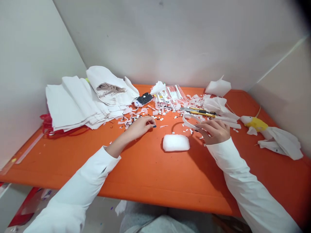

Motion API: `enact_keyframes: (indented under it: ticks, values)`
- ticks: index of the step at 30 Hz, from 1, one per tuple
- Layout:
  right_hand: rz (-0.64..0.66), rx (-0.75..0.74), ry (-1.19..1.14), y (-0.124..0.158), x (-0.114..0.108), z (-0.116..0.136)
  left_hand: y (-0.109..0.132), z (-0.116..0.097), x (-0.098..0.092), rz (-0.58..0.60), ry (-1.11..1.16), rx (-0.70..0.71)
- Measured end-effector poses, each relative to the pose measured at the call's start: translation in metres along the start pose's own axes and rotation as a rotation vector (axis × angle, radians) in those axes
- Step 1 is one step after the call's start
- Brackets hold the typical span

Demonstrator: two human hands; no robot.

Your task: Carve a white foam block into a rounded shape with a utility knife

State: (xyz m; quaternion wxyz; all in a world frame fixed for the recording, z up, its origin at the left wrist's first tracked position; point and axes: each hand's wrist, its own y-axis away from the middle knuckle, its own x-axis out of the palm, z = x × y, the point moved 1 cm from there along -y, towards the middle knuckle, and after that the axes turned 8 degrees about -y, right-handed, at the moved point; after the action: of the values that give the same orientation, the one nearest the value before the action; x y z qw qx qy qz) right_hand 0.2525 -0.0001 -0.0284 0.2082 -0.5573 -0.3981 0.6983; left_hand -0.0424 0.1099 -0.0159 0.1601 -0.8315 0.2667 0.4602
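Note:
My right hand point(215, 131) pinches a white curled strip point(187, 122), which loops out to the left above the table. My left hand point(141, 127) hovers over the table's middle, fingers curled and tips close together; whether anything small is between them is hidden. Between and nearer than both hands lies a white, soft-looking block point(176, 143) with rounded corners. Just beyond the right hand is a yellow and black utility knife point(201, 112), its blade pointing left.
Stacked white sheets point(73, 103) and a rolled bundle point(107, 85) fill the back left. White and black scraps point(145, 111) surround a black block point(145, 98) and a clear case of markers point(176, 93). A yellow-and-white figure point(256, 123) lies at right on the orange table point(145, 174).

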Motion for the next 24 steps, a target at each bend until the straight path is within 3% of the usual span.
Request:
enact_keyframes:
  ticks: [8,15,20,24]
  values:
    - [0.076,0.021,-0.041,0.004,0.003,0.003,-0.002,0.015,0.002,0.028,-0.156,-0.129]
    - [0.130,0.059,0.022,0.005,0.006,0.001,-0.004,0.019,0.006,-0.070,-0.161,-0.126]
    - [0.159,0.211,0.112,0.007,0.008,-0.014,-0.005,0.027,-0.003,-0.202,-0.205,-0.097]
    - [0.266,0.303,0.132,0.011,0.016,-0.026,-0.004,0.034,-0.012,-0.320,-0.248,-0.120]
